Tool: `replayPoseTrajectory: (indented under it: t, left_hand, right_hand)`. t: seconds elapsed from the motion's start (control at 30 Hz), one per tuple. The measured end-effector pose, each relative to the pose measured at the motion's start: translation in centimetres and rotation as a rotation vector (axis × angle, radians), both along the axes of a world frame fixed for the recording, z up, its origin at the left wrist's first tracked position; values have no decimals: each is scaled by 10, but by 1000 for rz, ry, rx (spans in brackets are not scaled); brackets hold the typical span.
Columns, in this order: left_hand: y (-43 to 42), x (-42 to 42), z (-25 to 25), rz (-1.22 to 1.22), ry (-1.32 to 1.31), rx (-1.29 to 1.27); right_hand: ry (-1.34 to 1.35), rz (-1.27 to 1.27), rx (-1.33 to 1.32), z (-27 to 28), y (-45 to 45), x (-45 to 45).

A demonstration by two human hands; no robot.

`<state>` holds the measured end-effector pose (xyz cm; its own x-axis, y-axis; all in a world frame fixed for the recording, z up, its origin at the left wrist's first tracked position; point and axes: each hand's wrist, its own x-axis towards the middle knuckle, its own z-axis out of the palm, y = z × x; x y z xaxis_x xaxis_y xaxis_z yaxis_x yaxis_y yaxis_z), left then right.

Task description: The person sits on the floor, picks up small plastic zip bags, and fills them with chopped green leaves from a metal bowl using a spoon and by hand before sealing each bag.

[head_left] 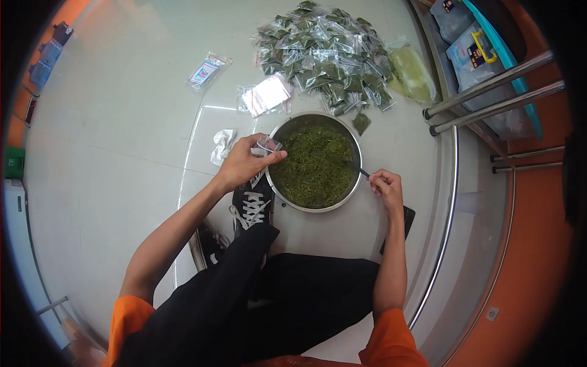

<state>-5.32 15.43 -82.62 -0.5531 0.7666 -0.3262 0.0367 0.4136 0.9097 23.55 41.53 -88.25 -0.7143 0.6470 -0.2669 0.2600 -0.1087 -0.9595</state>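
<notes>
A round metal bowl [358,177] on the floor holds a chopped green substance [315,165]. At the bowl's left rim, my left hand [247,160] pinches a small clear plastic bag [268,144]. My right hand [385,186], closed on the dark handle of a spoon [362,172], is just outside the right rim; the spoon's far end lies in the green substance. Behind the bowl is a large heap of small filled bags [327,55], with one filled bag [361,123] close to the rim.
Packs of empty bags [266,96] and another pack [208,71] lie behind and left. A crumpled white wrapper [223,147] is left of the bowl. A large greenish bag [413,70] lies back right, near metal rails [489,84]. A black shoe [252,205] is beside the bowl.
</notes>
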Motion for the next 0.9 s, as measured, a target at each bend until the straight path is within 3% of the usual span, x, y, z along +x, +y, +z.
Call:
replayPoseTrajectory:
  t: [0.1, 0.2, 0.27, 0.5, 0.57, 0.9]
  left_hand:
    - [-2, 2, 4, -27, -3, -71]
    - [-3, 2, -9, -11, 64, 15]
    - [-4, 2, -10, -78, 593, 135]
    - [3, -1, 2, -208, 562, 81]
    - [6, 1, 8, -278, 817, 48]
    - [27, 4, 9, -458, 1017, 89]
  right_hand:
    - [7, -17, -1, 2, -1, -2]
    - [-1, 4, 16, -1, -1, -3]
    - [-8, 8, 25, -2, -2, -6]
    - [-12, 11, 64, 0, -6, -5]
    - [5, 3, 48, 4, -6, -5]
    - [77, 90, 44, 45, -32, -8]
